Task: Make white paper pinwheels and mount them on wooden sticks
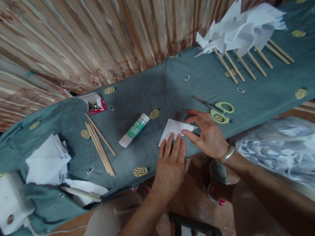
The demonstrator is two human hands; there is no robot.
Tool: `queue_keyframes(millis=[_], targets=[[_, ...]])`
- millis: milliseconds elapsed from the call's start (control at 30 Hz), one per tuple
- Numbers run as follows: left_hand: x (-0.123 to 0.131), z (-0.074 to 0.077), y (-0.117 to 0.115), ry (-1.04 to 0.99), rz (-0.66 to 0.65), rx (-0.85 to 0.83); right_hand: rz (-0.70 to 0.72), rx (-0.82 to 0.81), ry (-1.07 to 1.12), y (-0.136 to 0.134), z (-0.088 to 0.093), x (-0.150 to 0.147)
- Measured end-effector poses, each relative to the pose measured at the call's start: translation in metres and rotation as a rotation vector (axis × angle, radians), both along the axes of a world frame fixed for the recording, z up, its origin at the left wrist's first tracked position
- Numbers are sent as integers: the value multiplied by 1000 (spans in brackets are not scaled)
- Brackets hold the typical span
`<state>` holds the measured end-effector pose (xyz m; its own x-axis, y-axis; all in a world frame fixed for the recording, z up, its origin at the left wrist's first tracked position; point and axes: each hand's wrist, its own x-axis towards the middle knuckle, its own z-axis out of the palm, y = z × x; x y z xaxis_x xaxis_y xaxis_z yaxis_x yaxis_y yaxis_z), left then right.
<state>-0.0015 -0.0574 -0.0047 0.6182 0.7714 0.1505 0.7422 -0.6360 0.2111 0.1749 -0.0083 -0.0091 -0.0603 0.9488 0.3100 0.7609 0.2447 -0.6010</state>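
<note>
One folded paper (pixel 171 126) lies mid-frame, left hand (pixel 169 162) flat and open on it, right hand (pixel 209 135) loosely spread at its edge; even pressure should sharpen creases.

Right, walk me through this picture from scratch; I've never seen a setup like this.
There is no machine here: these are a person's bare hands, seen by a camera worn on the head, looking forward and down.

The left hand lies with its fingers spread over a folded white paper on the cloth-covered table. The right hand has thumb and forefinger at the paper's other side. The paper looks pressed down rather than lifted.

Beside the right hand are scissors. To the left lie a glue stick, wooden sticks, an open box of small metal pieces and a paper stack. At far right are paper pinwheels on sticks.
</note>
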Motion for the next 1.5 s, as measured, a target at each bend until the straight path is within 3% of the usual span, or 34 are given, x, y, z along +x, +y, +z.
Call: queue_keyframes(millis=[333, 533, 633, 933, 1100, 1333, 1500], targets=[[-8, 6, 6, -96, 5, -37, 29, -44, 83, 2, 1, 6], [-30, 11, 29, -352, 264, -60, 41, -73, 220, 1, 4, 8], [-32, 9, 32, -377, 315, -140, 109, -142, 254, -1, 8, 13], [-34, 13, 31, -348, 208, -224, 355, -197, 211, 3, 10, 32], [-39, 13, 30, -435, 183, -207, 338, -208, 164, 6, 12, 29], [-39, 14, 30, -384, 182, -209, 255, -164, 152, 5, 12, 19], [-40, 21, 29, -346, 183, -274, 341, -199, 221, 6, 13, 19]])
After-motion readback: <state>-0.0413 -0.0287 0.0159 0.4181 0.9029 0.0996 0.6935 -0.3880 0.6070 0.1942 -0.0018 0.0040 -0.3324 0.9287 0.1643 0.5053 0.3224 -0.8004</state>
